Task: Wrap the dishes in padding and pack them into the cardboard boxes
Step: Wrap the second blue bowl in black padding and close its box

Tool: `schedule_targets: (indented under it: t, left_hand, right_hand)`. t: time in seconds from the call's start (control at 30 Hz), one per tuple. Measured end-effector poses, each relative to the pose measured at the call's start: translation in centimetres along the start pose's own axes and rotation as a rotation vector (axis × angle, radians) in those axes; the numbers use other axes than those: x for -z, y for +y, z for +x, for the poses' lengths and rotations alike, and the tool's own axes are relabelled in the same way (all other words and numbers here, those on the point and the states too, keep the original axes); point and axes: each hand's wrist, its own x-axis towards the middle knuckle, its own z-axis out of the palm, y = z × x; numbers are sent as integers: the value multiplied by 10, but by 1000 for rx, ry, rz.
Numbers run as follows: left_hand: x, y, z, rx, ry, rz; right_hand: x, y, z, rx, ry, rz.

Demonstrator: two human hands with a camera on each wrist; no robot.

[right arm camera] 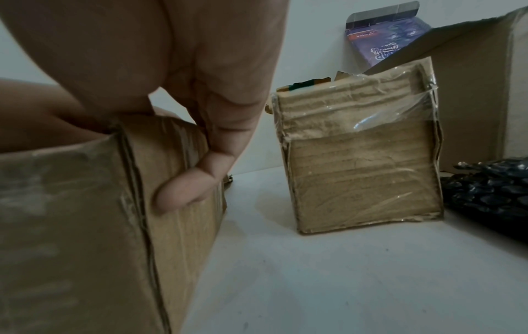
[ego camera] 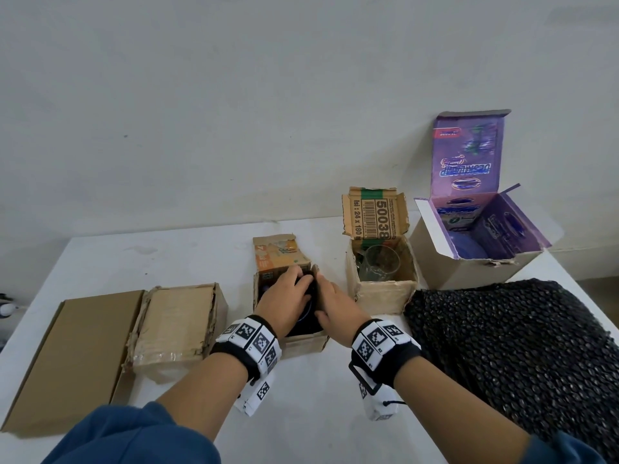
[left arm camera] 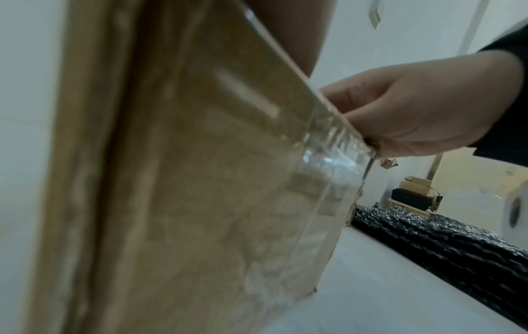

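The sheet of black bubble wrap [ego camera: 522, 356] lies at your right on the white table [ego camera: 318, 413]. Between your hands stands the small open cardboard box [right arm camera: 85, 226], holding the dark-wrapped dish [ego camera: 310, 311]. Your left hand [ego camera: 284, 298] presses flat on the dish; your right hand [ego camera: 335, 304] grips the box's right wall, thumb outside.

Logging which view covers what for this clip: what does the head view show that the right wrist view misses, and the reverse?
Head view only: the left hand reaching into the middle box, and a glass inside the taped box.
Right wrist view only: the thumb of the right hand pressed on the middle box's outer wall.
Both: the taped box, purple box, black bubble wrap.
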Motion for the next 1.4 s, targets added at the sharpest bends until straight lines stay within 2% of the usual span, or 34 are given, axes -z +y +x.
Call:
schedule_targets:
  t: [0.27, 0.47, 0.67, 0.73, 0.83, 0.9, 1.07, 1.17, 1.3, 1.33, 1.4]
  left_hand:
    - [8, 0, 2, 8, -60, 150]
    - [13, 5, 17, 67, -244, 344]
    - [27, 12, 18, 157, -325, 252]
    - [39, 23, 18, 159, -240, 217]
    - [54, 52, 17, 149, 17, 115]
    - [56, 81, 18, 146, 76, 23]
    - [33, 172, 17, 137, -6, -120]
    - [0, 218, 13, 177, -122, -172]
    - [-47, 256, 4, 316, -252, -303]
    - [-58, 277, 0, 350, -260, -342]
    - [-70, 283, -6, 399, -264, -428]
  right_hand:
    - [-2, -2, 3, 0, -2, -7]
    - [2, -5, 3, -27, -40, -17]
    - [20, -7, -6, -1, -39, 26]
    - [36, -5, -18, -1, -30, -19]
    - [68, 2, -42, -30, -31, -10]
    - [89, 15, -62, -55, -16, 11]
    - [133, 74, -125, -125, 42, -68]
    - [147, 119, -165, -197, 42, -97]
    - [136, 173, -200, -294, 26, -166]
    - [133, 189, -215, -307, 3, -178]
    - [113, 193, -219, -318, -2, -183]
